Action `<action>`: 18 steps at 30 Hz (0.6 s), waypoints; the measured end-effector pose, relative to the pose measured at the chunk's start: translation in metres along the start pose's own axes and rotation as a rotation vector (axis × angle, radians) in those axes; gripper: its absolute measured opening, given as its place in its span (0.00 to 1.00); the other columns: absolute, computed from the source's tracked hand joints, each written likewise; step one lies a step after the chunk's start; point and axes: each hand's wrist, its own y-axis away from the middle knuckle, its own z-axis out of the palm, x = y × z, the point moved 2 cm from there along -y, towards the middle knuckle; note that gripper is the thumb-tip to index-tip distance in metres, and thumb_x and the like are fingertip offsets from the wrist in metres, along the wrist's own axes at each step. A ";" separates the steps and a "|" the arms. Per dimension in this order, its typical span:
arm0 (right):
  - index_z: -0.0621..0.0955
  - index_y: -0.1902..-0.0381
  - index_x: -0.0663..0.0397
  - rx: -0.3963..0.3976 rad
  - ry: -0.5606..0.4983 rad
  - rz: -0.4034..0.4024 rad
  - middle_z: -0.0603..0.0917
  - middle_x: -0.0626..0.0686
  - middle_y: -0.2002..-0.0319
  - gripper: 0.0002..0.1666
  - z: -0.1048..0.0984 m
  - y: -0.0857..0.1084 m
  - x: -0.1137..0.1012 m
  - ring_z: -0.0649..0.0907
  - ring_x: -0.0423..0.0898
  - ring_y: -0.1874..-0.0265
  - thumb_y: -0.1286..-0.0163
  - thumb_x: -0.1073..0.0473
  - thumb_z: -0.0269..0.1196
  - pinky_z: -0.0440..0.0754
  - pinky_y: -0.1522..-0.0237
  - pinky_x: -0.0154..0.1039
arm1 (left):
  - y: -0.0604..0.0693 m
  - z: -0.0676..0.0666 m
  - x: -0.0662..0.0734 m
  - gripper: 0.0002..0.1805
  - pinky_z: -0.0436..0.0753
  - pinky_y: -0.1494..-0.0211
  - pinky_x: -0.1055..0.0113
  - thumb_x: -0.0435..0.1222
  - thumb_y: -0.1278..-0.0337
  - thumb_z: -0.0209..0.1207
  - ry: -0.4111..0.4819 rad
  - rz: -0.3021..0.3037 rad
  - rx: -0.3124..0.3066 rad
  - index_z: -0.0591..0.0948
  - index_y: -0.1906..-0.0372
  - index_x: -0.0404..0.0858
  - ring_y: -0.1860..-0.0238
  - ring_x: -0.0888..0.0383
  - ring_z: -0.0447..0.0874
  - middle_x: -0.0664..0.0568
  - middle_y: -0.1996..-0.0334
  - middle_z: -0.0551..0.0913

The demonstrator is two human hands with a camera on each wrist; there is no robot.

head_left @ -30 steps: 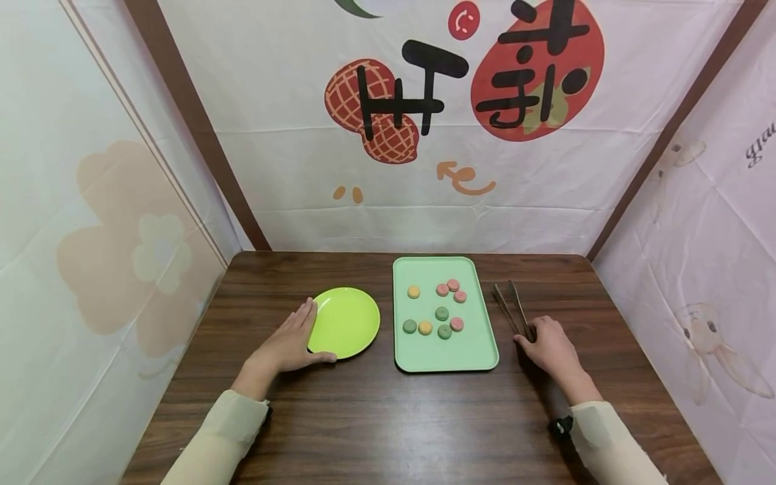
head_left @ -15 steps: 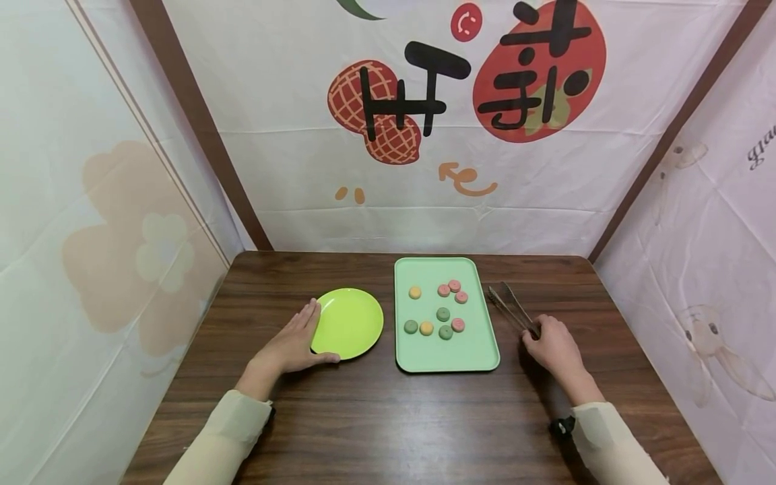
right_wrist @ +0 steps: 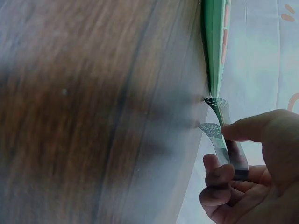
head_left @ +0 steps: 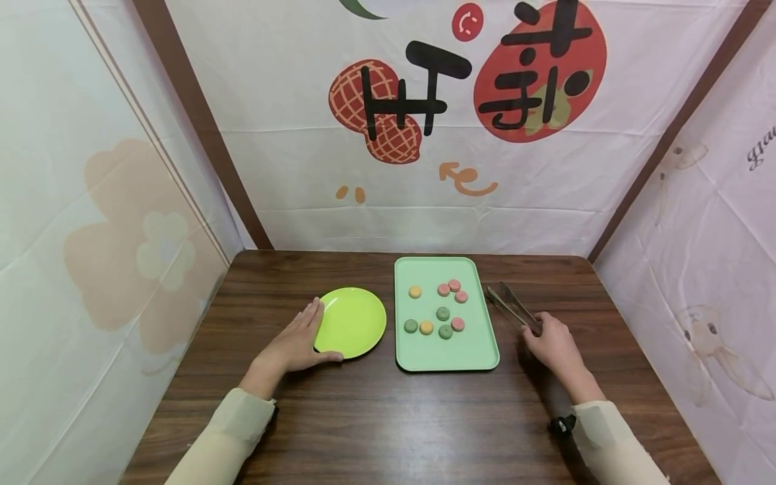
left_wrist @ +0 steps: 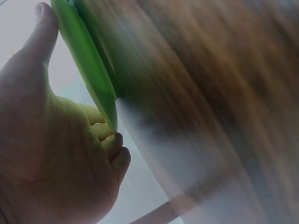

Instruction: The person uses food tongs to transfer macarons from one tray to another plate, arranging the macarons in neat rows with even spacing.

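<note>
My left hand (head_left: 295, 342) lies along the left rim of a lime-green plate (head_left: 353, 323), fingers straight and thumb spread at the near edge. The left wrist view shows the palm beside the plate's rim (left_wrist: 88, 60). Metal tongs (head_left: 514, 308) with perforated tips are gripped by my right hand (head_left: 554, 345). In the right wrist view the thumb and fingers pinch the tongs (right_wrist: 233, 151), whose arms stand apart with nothing between them. Left of the tongs, a mint-green tray (head_left: 445, 357) carries several small macarons: yellow, pink (head_left: 457, 325) and green (head_left: 442, 314).
Everything stands on a dark wooden table (head_left: 388, 424). Printed fabric walls (head_left: 388, 222) close it in at the back and on both sides. A strip of tabletop lies between plate and tray.
The plate has slid slightly right with my left hand against it. My right hand has brought the tongs up off the table a little, and their tips have swung left toward the tray.
</note>
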 end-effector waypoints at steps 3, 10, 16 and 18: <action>0.78 0.38 0.79 -0.005 -0.001 -0.018 0.85 0.74 0.53 0.29 -0.001 0.000 0.001 0.86 0.66 0.59 0.20 0.55 0.64 0.85 0.57 0.64 | -0.001 0.000 0.002 0.75 0.52 0.13 0.40 0.72 0.43 0.68 -0.004 0.002 0.000 0.44 0.15 0.22 0.14 0.34 0.43 0.29 0.14 0.42; 0.76 0.38 0.82 0.007 -0.011 -0.024 0.81 0.79 0.46 0.27 -0.004 0.002 0.001 0.84 0.73 0.49 0.17 0.58 0.59 0.83 0.49 0.68 | -0.004 0.001 0.005 0.75 0.52 0.13 0.40 0.72 0.43 0.67 -0.017 0.006 -0.011 0.44 0.15 0.22 0.14 0.34 0.43 0.28 0.14 0.42; 0.75 0.38 0.81 0.067 -0.034 -0.052 0.81 0.78 0.47 0.25 -0.005 0.003 0.000 0.83 0.74 0.48 0.16 0.59 0.58 0.82 0.47 0.69 | -0.007 0.002 0.006 0.75 0.52 0.13 0.40 0.73 0.43 0.66 -0.016 0.002 -0.026 0.43 0.15 0.23 0.14 0.35 0.42 0.29 0.14 0.41; 0.75 0.38 0.80 0.087 -0.043 -0.070 0.82 0.77 0.49 0.25 -0.006 0.003 -0.002 0.84 0.72 0.50 0.16 0.59 0.59 0.83 0.50 0.68 | -0.008 0.002 0.006 0.75 0.52 0.13 0.40 0.73 0.43 0.66 -0.015 -0.002 -0.029 0.43 0.15 0.23 0.13 0.35 0.42 0.30 0.14 0.41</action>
